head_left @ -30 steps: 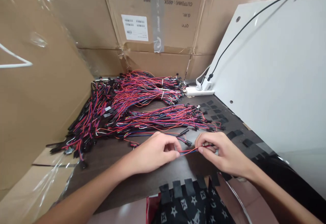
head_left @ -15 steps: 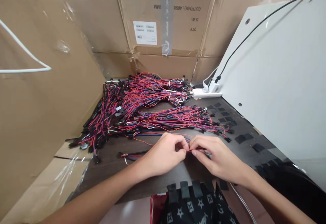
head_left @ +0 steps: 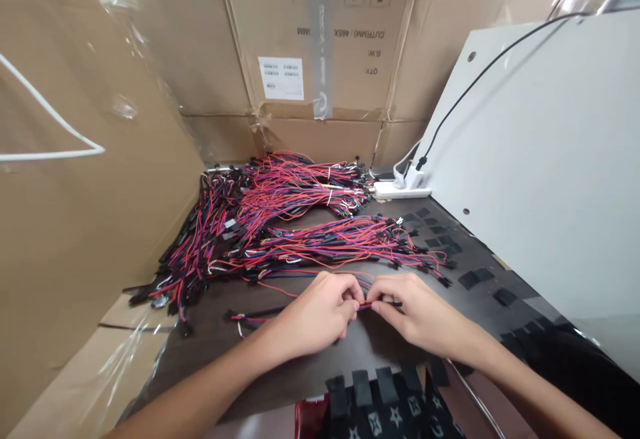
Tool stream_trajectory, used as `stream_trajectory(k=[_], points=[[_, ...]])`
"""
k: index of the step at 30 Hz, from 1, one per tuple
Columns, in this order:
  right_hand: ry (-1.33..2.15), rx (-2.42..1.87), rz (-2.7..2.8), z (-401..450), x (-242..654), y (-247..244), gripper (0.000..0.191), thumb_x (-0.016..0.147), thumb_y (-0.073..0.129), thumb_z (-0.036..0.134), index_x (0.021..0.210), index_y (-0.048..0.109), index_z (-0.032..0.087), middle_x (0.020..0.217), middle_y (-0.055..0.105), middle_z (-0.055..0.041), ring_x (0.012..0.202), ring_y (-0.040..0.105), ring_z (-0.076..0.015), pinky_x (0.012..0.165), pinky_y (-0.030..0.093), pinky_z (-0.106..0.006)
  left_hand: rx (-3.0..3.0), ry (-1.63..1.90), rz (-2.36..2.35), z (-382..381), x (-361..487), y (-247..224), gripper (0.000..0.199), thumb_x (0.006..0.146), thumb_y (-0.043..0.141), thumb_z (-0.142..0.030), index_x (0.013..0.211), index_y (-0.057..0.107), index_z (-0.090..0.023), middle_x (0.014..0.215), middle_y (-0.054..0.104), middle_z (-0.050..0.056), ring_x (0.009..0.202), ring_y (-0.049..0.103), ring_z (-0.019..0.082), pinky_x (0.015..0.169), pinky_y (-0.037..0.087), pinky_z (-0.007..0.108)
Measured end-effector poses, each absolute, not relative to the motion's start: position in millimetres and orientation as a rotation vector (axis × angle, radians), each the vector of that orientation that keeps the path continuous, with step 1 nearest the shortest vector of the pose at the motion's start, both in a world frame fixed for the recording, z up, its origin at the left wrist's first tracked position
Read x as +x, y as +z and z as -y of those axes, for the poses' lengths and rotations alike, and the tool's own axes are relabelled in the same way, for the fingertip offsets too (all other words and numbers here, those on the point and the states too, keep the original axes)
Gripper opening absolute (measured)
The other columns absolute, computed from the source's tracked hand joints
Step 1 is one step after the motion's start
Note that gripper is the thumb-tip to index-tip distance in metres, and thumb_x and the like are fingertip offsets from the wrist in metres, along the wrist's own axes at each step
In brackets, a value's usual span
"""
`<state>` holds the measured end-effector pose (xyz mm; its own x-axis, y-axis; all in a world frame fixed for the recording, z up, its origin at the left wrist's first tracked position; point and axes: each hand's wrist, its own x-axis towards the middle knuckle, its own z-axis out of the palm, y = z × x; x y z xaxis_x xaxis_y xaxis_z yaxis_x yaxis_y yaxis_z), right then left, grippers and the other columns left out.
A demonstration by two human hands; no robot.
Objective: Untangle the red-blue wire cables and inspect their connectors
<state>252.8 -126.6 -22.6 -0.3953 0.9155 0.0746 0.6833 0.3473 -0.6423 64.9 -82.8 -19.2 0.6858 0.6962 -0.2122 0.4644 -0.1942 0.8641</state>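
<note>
My left hand [head_left: 317, 312] and my right hand [head_left: 413, 309] meet low in the middle of the view, both pinching a thin red-and-blue wire [head_left: 378, 305] between their fingertips. The wire's ends are partly hidden by my fingers. Just beyond my hands lies a long bundle of red, blue and black wire harnesses [head_left: 345, 246] with small black connectors. A larger bundle [head_left: 295, 186] sits behind it, and another [head_left: 200, 256] curves along the left. A black-ended wire [head_left: 255, 316] lies beside my left hand.
The wires rest on a dark tabletop [head_left: 320, 352] with black tape pieces [head_left: 475, 279] at right. Cardboard [head_left: 320, 72] stands behind and left, a white panel [head_left: 540, 159] at right. A white power strip [head_left: 400, 190] sits at the back; a black patterned bag [head_left: 385, 406] is at the front.
My hands have drawn closer together around the wire since a second ago. The whole view has shifted, leaving the wire bundles lower in the picture.
</note>
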Motion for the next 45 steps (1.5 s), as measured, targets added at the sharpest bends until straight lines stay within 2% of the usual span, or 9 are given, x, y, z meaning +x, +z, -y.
stream_trajectory(k=[6,10,16,21,27,34,38,45], points=[[0.726,-1.402,2.121,126,250,-26,0.015,0.081,0.049,0.008,0.071,0.054,0.017,0.072,0.060,-0.0011,0.068,0.054,-0.0139,0.063,0.036,-0.024,1.757,0.324,-0.881,84,68,-20,0.012,0.080,0.056,-0.026,0.080,0.059,-0.014,0.055,0.054,-0.005,0.042,0.052,0.008,0.042,0.038,0.017],[0.696,-1.413,2.108,127,243,-25,0.015,0.080,0.047,0.008,0.069,0.052,0.017,0.068,0.059,-0.0010,0.063,0.050,-0.0131,0.060,0.033,-0.024,1.807,0.313,-0.909,84,69,-21,0.011,0.082,0.049,-0.019,0.075,0.056,-0.015,0.049,0.053,-0.006,0.037,0.048,0.006,0.042,0.038,0.016],[0.814,-1.489,2.094,125,242,-26,0.012,0.082,0.047,0.012,0.073,0.053,0.018,0.058,0.054,0.0022,0.054,0.044,-0.0114,0.055,0.029,-0.023,1.829,0.254,-0.913,81,66,-19,0.014,0.083,0.043,-0.016,0.075,0.053,-0.015,0.048,0.053,-0.004,0.040,0.052,0.009,0.043,0.039,0.017],[0.897,-1.460,2.115,126,248,-26,0.012,0.086,0.046,0.013,0.079,0.056,0.017,0.062,0.054,0.0024,0.058,0.046,-0.0112,0.059,0.032,-0.023,1.832,0.235,-0.902,79,63,-23,0.015,0.081,0.039,-0.012,0.079,0.054,-0.016,0.060,0.058,-0.002,0.048,0.057,0.009,0.046,0.041,0.017],[1.045,-1.465,2.197,122,258,-20,0.011,0.088,0.049,0.014,0.084,0.059,0.018,0.065,0.057,0.0025,0.057,0.049,-0.0102,0.060,0.034,-0.023,1.801,0.091,-0.935,76,63,-13,0.013,0.082,0.041,-0.015,0.076,0.052,-0.015,0.053,0.050,-0.004,0.042,0.051,0.009,0.042,0.038,0.018],[1.070,-1.395,2.326,112,269,-17,0.012,0.088,0.051,0.014,0.084,0.062,0.018,0.065,0.059,0.0021,0.060,0.052,-0.0104,0.061,0.036,-0.022,1.855,-0.128,-0.870,66,52,0,0.014,0.081,0.040,-0.013,0.077,0.053,-0.015,0.061,0.057,-0.002,0.043,0.052,0.008,0.043,0.037,0.017],[1.051,-1.363,2.300,112,270,-15,0.013,0.086,0.050,0.011,0.082,0.060,0.016,0.063,0.059,0.0020,0.059,0.053,-0.0104,0.059,0.036,-0.021,1.868,-0.075,-0.861,62,51,-3,0.015,0.081,0.040,-0.015,0.077,0.055,-0.014,0.062,0.056,-0.001,0.043,0.046,0.007,0.044,0.037,0.017],[0.970,-1.425,2.234,118,270,-14,0.013,0.087,0.048,0.016,0.080,0.060,0.016,0.061,0.059,0.0014,0.056,0.052,-0.0109,0.057,0.036,-0.023,1.929,0.089,-0.870,66,57,-4,0.016,0.084,0.043,-0.016,0.084,0.060,-0.014,0.063,0.056,-0.002,0.052,0.047,0.008,0.051,0.036,0.018]])
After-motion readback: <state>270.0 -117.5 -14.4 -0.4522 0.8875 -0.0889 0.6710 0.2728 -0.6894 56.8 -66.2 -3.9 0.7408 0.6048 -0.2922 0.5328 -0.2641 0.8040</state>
